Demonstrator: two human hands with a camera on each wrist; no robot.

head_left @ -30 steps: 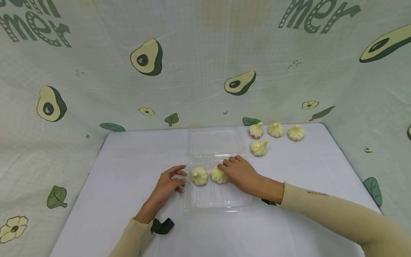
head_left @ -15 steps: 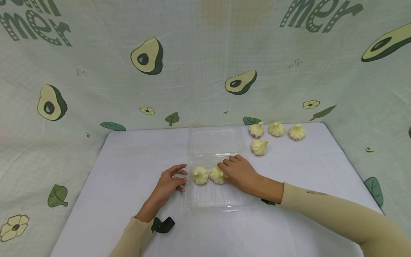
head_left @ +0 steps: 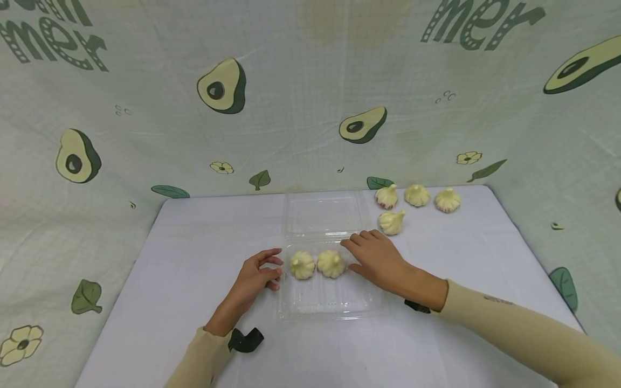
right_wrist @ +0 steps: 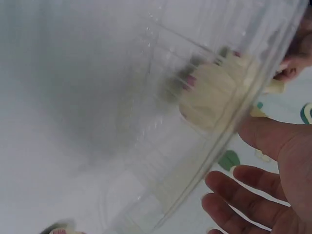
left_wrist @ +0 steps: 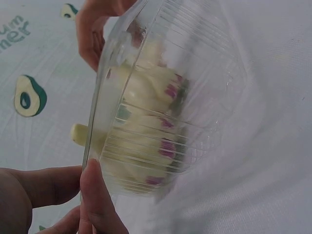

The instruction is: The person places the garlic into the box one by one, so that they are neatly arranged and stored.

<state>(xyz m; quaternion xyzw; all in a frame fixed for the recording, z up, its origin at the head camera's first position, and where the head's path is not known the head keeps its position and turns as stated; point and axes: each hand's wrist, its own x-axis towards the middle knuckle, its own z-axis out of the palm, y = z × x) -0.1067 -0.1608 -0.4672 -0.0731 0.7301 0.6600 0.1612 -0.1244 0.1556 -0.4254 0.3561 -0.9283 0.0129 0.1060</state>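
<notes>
A clear plastic clamshell container [head_left: 330, 307] lies opened out on the table, its lid [head_left: 324, 213] folded back toward the wall. Two garlic bulbs sit side by side in the tray's far part: a left bulb [head_left: 302, 265] and a right bulb [head_left: 331, 263]. At the tray's left rim, my left hand [head_left: 259, 277] pinches the edge between thumb [left_wrist: 96, 187] and fingers. My right hand [head_left: 375, 258] is over the tray's right side, just beside the right bulb, fingers spread and holding nothing. The right wrist view shows its fingertips [right_wrist: 214, 180] near the rim.
Several more garlic bulbs stand at the back right: a nearer bulb [head_left: 391, 222], and a row behind with one bulb [head_left: 416, 195] in its middle. A printed cloth [head_left: 291, 134] hangs behind the white table [head_left: 208, 226]. Black straps [head_left: 246, 340] sit at both wrists.
My right hand has let go of the right garlic bulb and moved a little to the right, with its fingers spreading. The left hand and the container have stayed in place.
</notes>
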